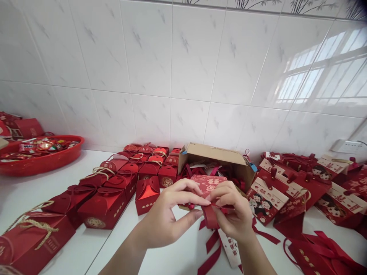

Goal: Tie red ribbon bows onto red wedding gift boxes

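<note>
My left hand (169,214) and my right hand (233,210) meet above the white counter, both pinched on a dark red ribbon (211,217) whose ends trail down toward me. A small red patterned gift box (208,183) sits just behind my fingers, partly hidden by them. Whether the ribbon is tied to that box I cannot tell. Right behind it stands an open cardboard box (218,156) holding red ribbons and tags.
Several closed red gift boxes (114,191) line up at the left. A red tray (40,160) of sweets stands far left. Red and white printed boxes (269,198) crowd the right, with loose ribbons (318,252) in front. A white tiled wall (172,68) rises behind.
</note>
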`<state>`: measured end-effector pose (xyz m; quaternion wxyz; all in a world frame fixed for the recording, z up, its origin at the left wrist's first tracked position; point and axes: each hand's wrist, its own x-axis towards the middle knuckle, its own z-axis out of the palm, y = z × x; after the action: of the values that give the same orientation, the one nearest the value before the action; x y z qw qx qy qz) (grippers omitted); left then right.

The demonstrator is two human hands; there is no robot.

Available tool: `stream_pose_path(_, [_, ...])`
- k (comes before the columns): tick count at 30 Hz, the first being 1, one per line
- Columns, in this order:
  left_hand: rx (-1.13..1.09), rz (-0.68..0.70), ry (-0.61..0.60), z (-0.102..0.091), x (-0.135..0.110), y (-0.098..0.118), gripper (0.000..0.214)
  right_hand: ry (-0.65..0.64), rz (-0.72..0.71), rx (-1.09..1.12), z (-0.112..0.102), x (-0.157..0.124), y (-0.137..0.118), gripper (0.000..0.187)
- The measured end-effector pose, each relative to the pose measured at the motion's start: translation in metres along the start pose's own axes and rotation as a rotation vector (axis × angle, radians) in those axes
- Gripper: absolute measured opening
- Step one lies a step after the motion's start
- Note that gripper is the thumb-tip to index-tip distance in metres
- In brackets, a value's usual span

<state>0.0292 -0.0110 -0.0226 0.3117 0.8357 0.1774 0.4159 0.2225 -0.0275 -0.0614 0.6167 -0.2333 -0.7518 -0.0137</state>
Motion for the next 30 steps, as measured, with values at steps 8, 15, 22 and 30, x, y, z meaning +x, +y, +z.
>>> stream_pose_path(8, [0.09,0.101,0.038,0.001,0.0,-0.004,0.027,-0.033,-0.066,-0.074,-0.006,-0.001,-0.007,0.028])
stream_pose_path(15, [0.049,0.186,0.123,0.004,0.001,-0.009,0.024,-0.004,-0.121,-0.131,-0.007,0.0,-0.01,0.032])
stream_pose_path(22, [0.195,0.369,0.179,0.002,0.005,-0.015,0.024,0.061,-0.111,-0.187,0.0,-0.001,-0.011,0.029])
stream_pose_path(30, [0.313,0.402,0.219,0.003,0.006,-0.02,0.027,0.004,0.176,0.107,0.002,0.001,-0.011,0.024])
